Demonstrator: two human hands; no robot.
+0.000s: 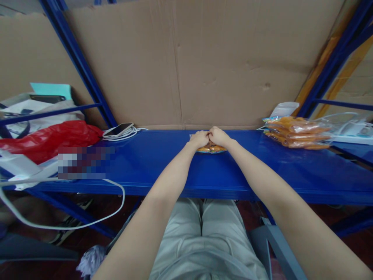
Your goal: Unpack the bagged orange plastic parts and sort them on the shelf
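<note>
Head view: the orange packet (211, 149) lies on the blue shelf (163, 165), in front of the wearer and nearer the back panel of cardboard (210, 66) than the shelf's front edge; its visible lower border, gently curved, faces the wearer, and its long axis seems to run left to right, roughly parallel to the shelf's front edge; the hands cover the far part, so which end is its top cannot be told. The left hand (199, 139) is on the packet's left part and the right hand (219, 136) on its right, the two meeting at the middle; the fingers of both are curled inward, grasping the packet, though the fingertips are tucked out of sight and how firmly they press cannot be told; both arms reach straight forward.

To the right, well apart from the hands, a stack of orange packets (297, 132) in clear film lies on the shelf, also longer from left to right; to the left are a phone (119, 130) resting on a coiled white cable (128, 135), and beyond it a red bag (61, 136).
</note>
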